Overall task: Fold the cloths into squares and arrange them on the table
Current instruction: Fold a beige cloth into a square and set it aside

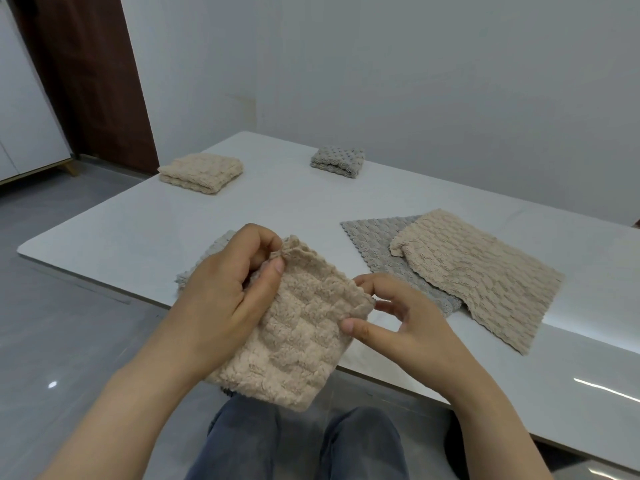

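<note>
The left hand (221, 292) pinches the upper corner of a folded beige cloth (298, 341). Its thumb lies on the scalloped edge and its fingers curl in behind. The right hand (405, 323) holds the cloth's right corner between thumb and forefinger, with the other fingers spread loosely beyond it. The cloth slopes down between the two grips, across the near edge of the white table (277, 202), and its lower end hangs over the person's knees. Both forearms reach in from below, the left crossing under the cloth's lower left side.

Just behind the left hand, part of a grey cloth (214, 247) lies on the table. To the right, an open beige cloth (474, 271) lies flat, overlapping an open grey cloth (377, 244). Farther back sit a beige folded square (202, 171) and a grey folded square (337, 161), well apart.
</note>
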The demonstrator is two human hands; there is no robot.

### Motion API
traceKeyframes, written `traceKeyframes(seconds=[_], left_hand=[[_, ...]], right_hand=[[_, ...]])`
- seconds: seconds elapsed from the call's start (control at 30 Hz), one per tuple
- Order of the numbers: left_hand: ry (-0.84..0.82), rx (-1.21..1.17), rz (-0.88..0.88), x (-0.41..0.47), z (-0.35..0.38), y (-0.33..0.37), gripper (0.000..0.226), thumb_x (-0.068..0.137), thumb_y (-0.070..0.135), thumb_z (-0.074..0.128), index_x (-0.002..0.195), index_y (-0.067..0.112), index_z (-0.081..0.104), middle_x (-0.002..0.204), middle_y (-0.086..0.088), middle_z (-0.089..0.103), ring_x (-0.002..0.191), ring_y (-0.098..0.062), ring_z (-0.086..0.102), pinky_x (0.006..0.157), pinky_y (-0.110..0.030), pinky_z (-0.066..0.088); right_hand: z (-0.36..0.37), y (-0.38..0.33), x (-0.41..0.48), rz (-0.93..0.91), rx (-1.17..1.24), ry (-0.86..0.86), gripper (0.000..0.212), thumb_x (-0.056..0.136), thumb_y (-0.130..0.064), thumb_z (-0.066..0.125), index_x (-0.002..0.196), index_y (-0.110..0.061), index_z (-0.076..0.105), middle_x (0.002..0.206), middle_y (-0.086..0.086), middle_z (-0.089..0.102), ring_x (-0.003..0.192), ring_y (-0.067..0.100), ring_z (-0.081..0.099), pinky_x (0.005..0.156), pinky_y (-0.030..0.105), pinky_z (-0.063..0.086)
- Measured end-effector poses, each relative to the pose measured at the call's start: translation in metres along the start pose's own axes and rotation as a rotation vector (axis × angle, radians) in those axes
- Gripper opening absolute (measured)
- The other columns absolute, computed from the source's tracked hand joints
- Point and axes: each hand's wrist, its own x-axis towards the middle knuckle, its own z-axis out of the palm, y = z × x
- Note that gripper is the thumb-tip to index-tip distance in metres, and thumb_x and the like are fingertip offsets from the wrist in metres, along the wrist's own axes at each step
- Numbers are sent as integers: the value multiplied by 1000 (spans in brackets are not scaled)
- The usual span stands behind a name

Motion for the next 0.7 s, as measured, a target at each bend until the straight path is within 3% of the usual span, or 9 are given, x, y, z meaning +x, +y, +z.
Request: traceKeyframes(seconds=[0.13,0.27,0.37,0.5,0.57,0.7], left_hand=[[70,8,13,0,4,-2,6,90,28,45,93,33,46,78,0,52,57,-2,48,53,-9,36],[82,-75,30,-2,9,2,18,91,31,47,107,34,38,69,-3,52,48,-7,46,47,-12,34],[71,-108,33,-3,8,5,26,87,42,50,106,47,33,85,10,58,59,-13,59,53,-17,44],[68,27,97,-3,8,6,22,94,15,51,94,37,47,79,22,52,63,-3,52,59,-9,39],[81,68,131,-2,9,7,23,91,7,48,90,28,56,84,20,55,79,5,52,70,-3,36],[85,37,121,0,9,7,20,90,11,50,95,23,65,97,20,59,95,5,55,79,-1,36]], right_hand=[[1,0,0,-32,68,22,24,76,-33,73,98,-30,64,107,-12,66,106,8,60,96,33,49],[4,3,-1,-15,54,-15,28,79,-33,73,104,-34,61,105,-12,66,103,11,61,92,39,51],[2,5,-1,10,73,4,22,79,-31,74,98,-27,64,99,-7,68,97,13,63,90,39,52],[-2,6,-3,44,111,68,16,79,-26,77,86,-16,67,91,2,69,88,17,66,85,37,54],[-2,7,-3,48,158,102,13,79,-22,78,84,-17,67,92,2,70,89,19,67,84,34,55],[-4,8,-4,21,147,123,19,77,-28,77,90,-17,67,108,-13,66,105,4,62,88,24,51]])
